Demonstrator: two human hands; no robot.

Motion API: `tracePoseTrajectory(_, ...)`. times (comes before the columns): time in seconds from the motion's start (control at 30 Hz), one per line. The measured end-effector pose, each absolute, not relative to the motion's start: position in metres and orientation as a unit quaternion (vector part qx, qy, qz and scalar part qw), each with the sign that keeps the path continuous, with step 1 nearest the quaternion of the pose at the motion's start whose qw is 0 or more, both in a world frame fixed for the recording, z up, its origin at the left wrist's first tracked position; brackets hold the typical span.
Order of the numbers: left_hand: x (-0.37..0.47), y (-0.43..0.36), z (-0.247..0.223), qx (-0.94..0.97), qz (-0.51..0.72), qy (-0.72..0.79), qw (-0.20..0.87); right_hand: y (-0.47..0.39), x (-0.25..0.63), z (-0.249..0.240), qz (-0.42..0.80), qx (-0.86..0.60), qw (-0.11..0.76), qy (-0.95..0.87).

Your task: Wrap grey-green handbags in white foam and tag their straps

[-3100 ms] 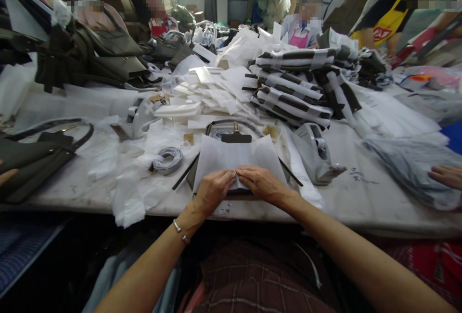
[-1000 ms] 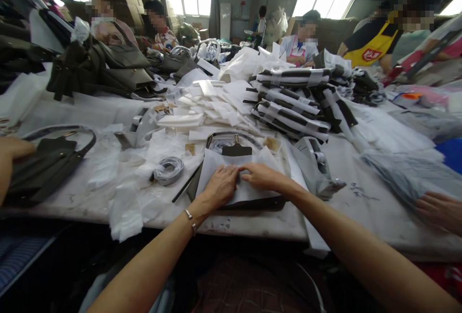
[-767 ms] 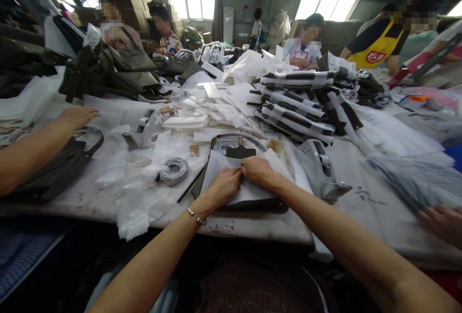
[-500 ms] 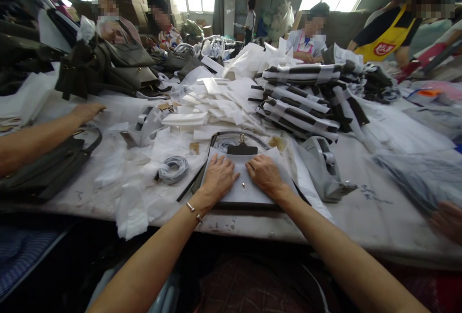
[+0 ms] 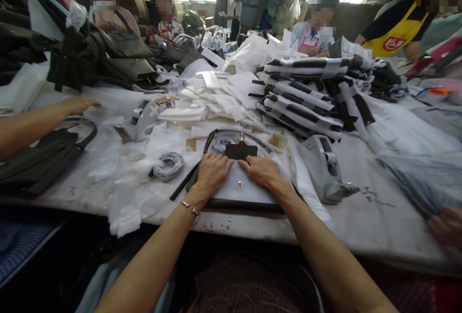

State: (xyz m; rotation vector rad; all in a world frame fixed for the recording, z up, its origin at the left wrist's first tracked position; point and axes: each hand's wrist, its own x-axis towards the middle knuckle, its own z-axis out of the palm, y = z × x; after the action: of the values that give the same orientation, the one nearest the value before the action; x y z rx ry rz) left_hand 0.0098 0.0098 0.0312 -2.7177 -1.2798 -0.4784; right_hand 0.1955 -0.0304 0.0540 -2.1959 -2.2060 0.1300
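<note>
A dark handbag (image 5: 245, 203) lies in front of me at the table's front edge, its handle arching away. A thin white sheet (image 5: 249, 181) covers its front, and a small gold-coloured fitting (image 5: 239, 183) shows through it. My left hand (image 5: 213, 174) has its fingers curled over the top edge of the sheet, thumb on the near side. In the same way my right hand (image 5: 263, 173) is closed on that edge farther right. Between them, a dark tab (image 5: 241, 150) with a metal clasp sticks up past the sheet. The fingertips are hidden.
A coil of grey strap (image 5: 168, 166) lies left, a tape dispenser (image 5: 323, 169) right. Behind are a heap of white foam sheets (image 5: 216, 94) and a stack of wrapped dark straps (image 5: 303, 96). A co-worker's arm (image 5: 46, 120) reaches over another dark bag (image 5: 46, 159) at left.
My hands have gone from lying flat on the sheet to curling over its top edge. The dark tab shows more fully above it.
</note>
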Motion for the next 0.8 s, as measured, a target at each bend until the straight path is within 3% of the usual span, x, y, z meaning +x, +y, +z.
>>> tracePoseTrajectory(0.17, 0.012, 0.01, 0.03, -0.886, -0.159, -0.432, 0.047, -0.03, 0.202, 0.049, 0.08, -0.681, 0.045, -0.727)
tracePoseTrajectory(0.53, 0.007, 0.001, 0.033, -0.866, -0.237, -0.437, 0.053, -0.04, 0.203, 0.039, -0.039, -0.632, 0.121, -0.765)
tracePoseTrajectory(0.8, 0.007, -0.012, 0.056, -0.89, -0.124, -0.432, 0.075, -0.042, 0.199, 0.038, -0.025, -0.639, 0.154, -0.753)
